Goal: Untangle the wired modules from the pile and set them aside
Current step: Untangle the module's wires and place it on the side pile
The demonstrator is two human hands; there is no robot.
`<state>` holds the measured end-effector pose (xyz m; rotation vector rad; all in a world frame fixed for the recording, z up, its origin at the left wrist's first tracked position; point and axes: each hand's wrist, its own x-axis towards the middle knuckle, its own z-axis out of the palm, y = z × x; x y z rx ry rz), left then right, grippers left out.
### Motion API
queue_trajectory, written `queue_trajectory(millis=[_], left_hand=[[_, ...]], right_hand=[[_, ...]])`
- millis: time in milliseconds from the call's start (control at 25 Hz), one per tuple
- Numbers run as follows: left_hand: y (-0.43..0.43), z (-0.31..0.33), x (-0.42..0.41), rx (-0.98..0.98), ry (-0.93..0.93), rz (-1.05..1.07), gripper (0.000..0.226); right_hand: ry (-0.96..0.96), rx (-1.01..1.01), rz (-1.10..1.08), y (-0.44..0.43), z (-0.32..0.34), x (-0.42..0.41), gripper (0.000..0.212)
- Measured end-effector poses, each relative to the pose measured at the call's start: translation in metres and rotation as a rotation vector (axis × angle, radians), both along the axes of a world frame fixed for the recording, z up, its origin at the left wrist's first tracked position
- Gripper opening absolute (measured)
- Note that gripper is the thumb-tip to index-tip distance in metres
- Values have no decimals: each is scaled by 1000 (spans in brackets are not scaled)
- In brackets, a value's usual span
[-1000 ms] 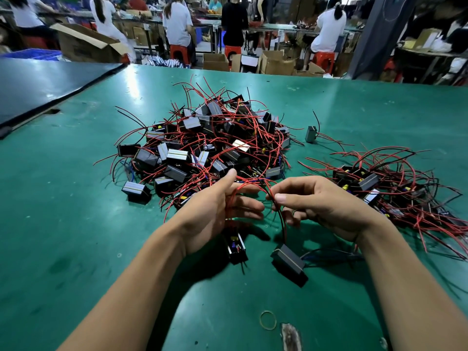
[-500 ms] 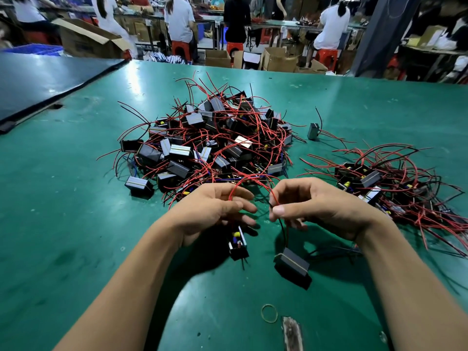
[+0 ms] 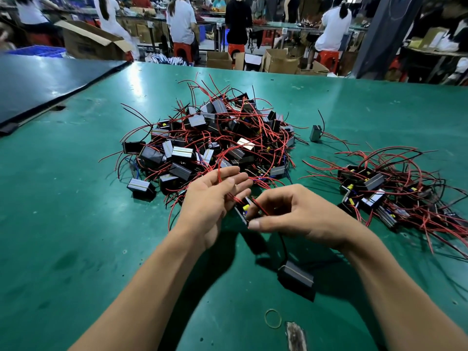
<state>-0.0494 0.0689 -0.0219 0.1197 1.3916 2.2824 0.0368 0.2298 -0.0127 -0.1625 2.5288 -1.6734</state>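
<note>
A: Entry: where does the work sit?

B: Tangled pile (image 3: 215,143) at 12 o'clock on the green table mat (image 3: 76,198). Set-aside heap (image 3: 392,188) at 3 o'clock, well apart from it. Lone module (image 3: 315,133) between the two, toward 1 o'clock. Both hands at centre, just at the pile's near edge.

A: How will the parts handle?

B: Judgement only: small black boxes, rigid and light. Red leads (image 3: 228,158) are thin and springy, prone to hooking on neighbours. The joint where lead meets box is likely the weak point, so take hold on the box body, not the wire. Draw leads out along their run, no jerking.

A: Right hand?

B: Right hand (image 3: 291,214) narrow: thumb and curled fingers pinch the held module (image 3: 243,208), with its yellow component facing up. A black wire drops from beneath it to a lower module (image 3: 296,277) at 6 o'clock. Cannot tell whether that one rests on the mat or hangs just clear.

A: Left?

B: Left hand (image 3: 215,198) wide, fingers (image 3: 228,173) nearly straight, gripping nothing. Red leads run across them, touching. It serves as a comb, I judge.

A: Anything else?

B: Rubber band (image 3: 273,318) at 6 o'clock, nearest the person, apart from everything.
</note>
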Motion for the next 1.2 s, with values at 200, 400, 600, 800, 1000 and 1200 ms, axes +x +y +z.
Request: queue_trajectory(millis=[200, 400, 600, 800, 1000, 1200], left_hand=[[-8, 11, -4, 114, 36, 58, 18], [-20, 21, -3, -96, 503, 233, 16], [-22, 24, 7, -418, 870, 66, 14], [-11, 10, 16, -776, 918, -330, 20], [-8, 1, 19, -968, 927, -439, 37], [-11, 5, 14, -1035, 948, -519, 23]], right_hand=[[54, -151, -103, 21, 3, 1, 11], [-96, -224, -29, 34, 2, 5, 12], [-293, -71, -67, 20, -8, -1, 16], [-260, -93, -66, 17, -10, -1, 9], [-235, -58, -45, 23, -2, 1, 12], [-120, -54, -145, 38, 11, 9, 21]])
